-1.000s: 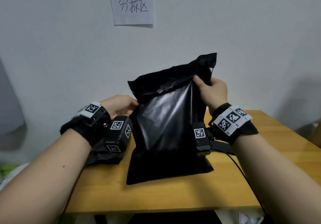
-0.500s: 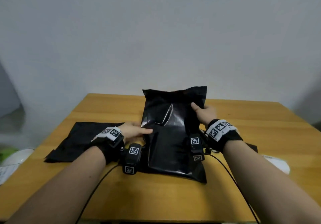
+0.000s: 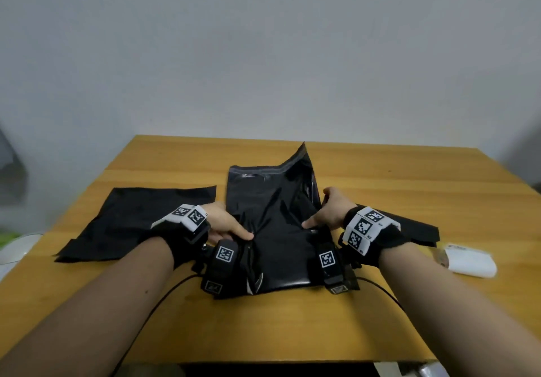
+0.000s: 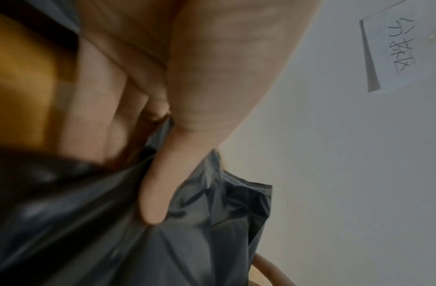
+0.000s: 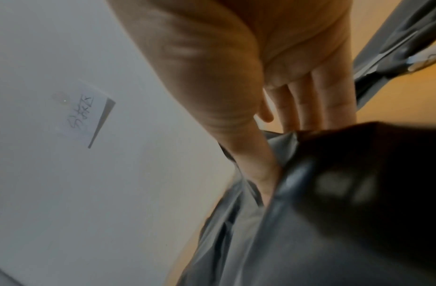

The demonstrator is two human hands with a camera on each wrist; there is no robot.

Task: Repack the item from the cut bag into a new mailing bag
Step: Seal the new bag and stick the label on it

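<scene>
A glossy black mailing bag (image 3: 278,218), bulging with something inside, lies flat on the middle of the wooden table (image 3: 380,177), its mouth towards the wall. My left hand (image 3: 234,230) holds its left edge, the thumb (image 4: 158,193) pressed on top and the fingers running under the side. My right hand (image 3: 316,218) holds the right edge the same way, thumb (image 5: 255,164) on the plastic (image 5: 261,251) and fingers beneath. The contents are hidden.
A flat, empty-looking black bag (image 3: 134,221) lies on the table to the left. Another black piece (image 3: 415,230) and a white object (image 3: 468,262) lie at the right. A handwritten paper note (image 4: 393,50) hangs on the wall behind.
The bag stood upright between my hands a second ago; it has been lowered and now lies flat on the table. Both hands slid down to its lower sides.
</scene>
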